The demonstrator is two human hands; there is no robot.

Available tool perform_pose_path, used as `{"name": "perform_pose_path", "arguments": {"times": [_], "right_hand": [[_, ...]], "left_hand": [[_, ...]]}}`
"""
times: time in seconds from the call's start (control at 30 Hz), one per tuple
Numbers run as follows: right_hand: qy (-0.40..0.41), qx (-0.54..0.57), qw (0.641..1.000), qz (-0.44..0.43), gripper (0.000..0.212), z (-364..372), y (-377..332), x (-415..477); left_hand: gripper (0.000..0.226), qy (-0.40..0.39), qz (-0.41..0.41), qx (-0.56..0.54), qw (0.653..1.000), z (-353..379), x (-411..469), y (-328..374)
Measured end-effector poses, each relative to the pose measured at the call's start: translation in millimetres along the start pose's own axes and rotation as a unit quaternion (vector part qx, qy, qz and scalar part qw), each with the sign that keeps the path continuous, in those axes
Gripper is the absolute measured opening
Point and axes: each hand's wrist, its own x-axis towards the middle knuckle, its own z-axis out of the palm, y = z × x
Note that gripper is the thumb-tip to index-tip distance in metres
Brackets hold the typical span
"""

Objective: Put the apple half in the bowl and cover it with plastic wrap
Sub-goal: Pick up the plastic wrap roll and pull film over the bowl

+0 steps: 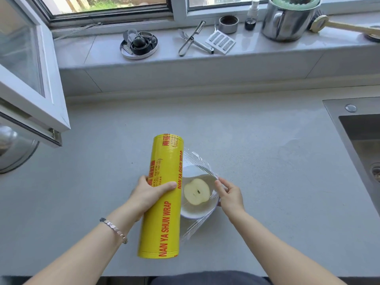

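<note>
A white bowl (192, 212) sits on the grey counter near the front edge, with an apple half (196, 191) lying in it cut face up. My left hand (149, 194) grips a big yellow roll of plastic wrap (164, 194) just left of the bowl, the roll pointing away from me. A clear sheet of wrap (200, 164) runs from the roll over the bowl. My right hand (229, 194) pinches the sheet's free edge at the bowl's right rim.
A steel sink (362, 136) is set into the counter at the right. An open window sash (30, 79) juts over the counter at the left, with a metal lid (14, 149) under it. The sill behind holds a peeler (190, 39), a steel pot (287, 19) and small items.
</note>
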Motion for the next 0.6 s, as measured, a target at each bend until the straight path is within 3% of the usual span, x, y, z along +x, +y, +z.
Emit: {"name": "perform_pose_path", "arguments": {"times": [0.07,0.13,0.23,0.3,0.37,0.5,0.6], "right_hand": [[0.001,-0.013,1.0,-0.008,0.036,-0.1,0.2,0.2],[0.004,-0.021,1.0,-0.01,0.036,-0.8,0.2,-0.2],[0.008,-0.024,1.0,-0.013,0.037,-3.9,-2.0,0.1],[0.006,-0.034,0.999,-0.021,0.036,-6.0,-4.4,1.8],[0.008,-0.042,0.999,-0.027,0.036,-7.0,-6.3,3.5],[0.021,-0.064,0.997,-0.036,0.036,-9.6,-8.2,2.3],[0.032,-0.092,0.994,-0.046,0.035,-16.1,-9.8,0.6]], "left_hand": [[0.086,0.065,0.005,0.018,0.998,3.4,-3.2,-0.2],[0.103,0.077,0.025,0.03,0.996,7.0,-4.3,-1.4],[0.099,0.001,0.034,-0.039,0.999,2.5,-1.0,-4.0],[0.094,-0.092,0.001,-0.104,0.99,-5.8,0.6,-4.4],[0.099,-0.128,-0.025,-0.142,0.981,-10.0,3.4,-7.7],[0.089,-0.056,-0.006,-0.157,0.986,-2.6,6.4,-13.7],[0.086,0.054,0.016,-0.083,0.995,3.6,11.6,-19.3]]}}
